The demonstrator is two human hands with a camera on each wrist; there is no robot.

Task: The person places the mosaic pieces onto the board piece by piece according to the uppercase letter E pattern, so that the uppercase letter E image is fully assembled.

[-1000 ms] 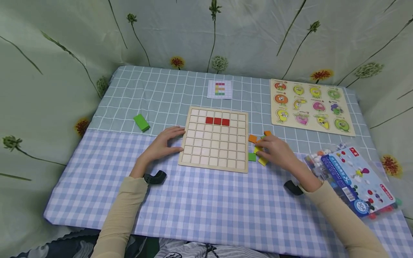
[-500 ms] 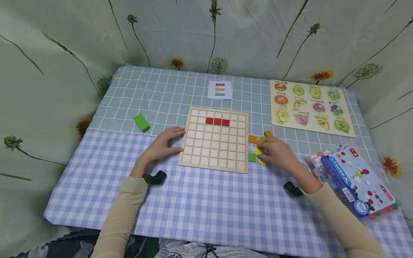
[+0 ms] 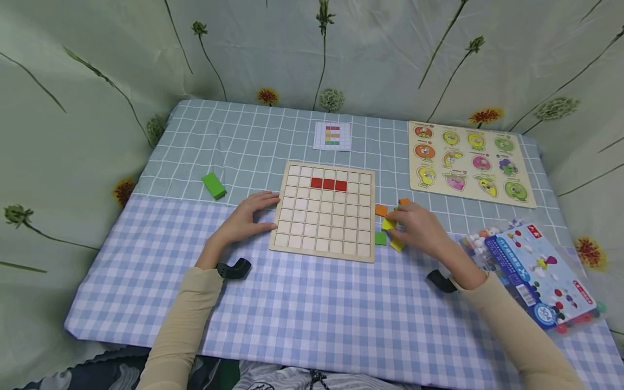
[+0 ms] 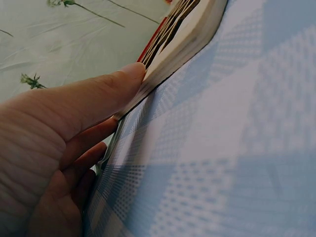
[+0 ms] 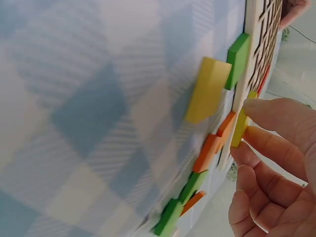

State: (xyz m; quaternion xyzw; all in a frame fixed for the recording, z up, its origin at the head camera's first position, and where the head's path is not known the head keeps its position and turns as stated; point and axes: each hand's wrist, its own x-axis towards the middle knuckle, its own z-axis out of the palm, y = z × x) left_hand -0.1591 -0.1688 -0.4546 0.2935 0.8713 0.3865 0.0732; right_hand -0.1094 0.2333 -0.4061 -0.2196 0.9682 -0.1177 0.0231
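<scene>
My left hand (image 3: 246,219) rests against the left edge of a wooden grid board (image 3: 322,238), its thumb and fingers extended. In the left wrist view the thumb (image 4: 111,91) touches the board's side. Three red tiles (image 3: 329,184) sit in a row in the board's upper cells. Beyond the right edge, my right hand (image 3: 420,227) pinches a yellow tile (image 5: 240,128) between thumb and fingers, tilted on edge in the right wrist view. Around it lie another yellow tile (image 5: 207,91), a green tile (image 3: 381,238), an orange tile (image 3: 381,209) and several more, partly hidden by the hand.
A pattern card (image 3: 332,135) lies behind the board. At the back right is a fruit puzzle board (image 3: 470,162); a clear box of coloured beads (image 3: 536,276) stands near the right sleeve. A green block (image 3: 214,186) lies at left on the checked tablecloth (image 3: 302,309).
The right hand's fingers have shifted slightly among the loose tiles, and a yellow tile now stands raised between them. The left hand and the board have stayed in place.
</scene>
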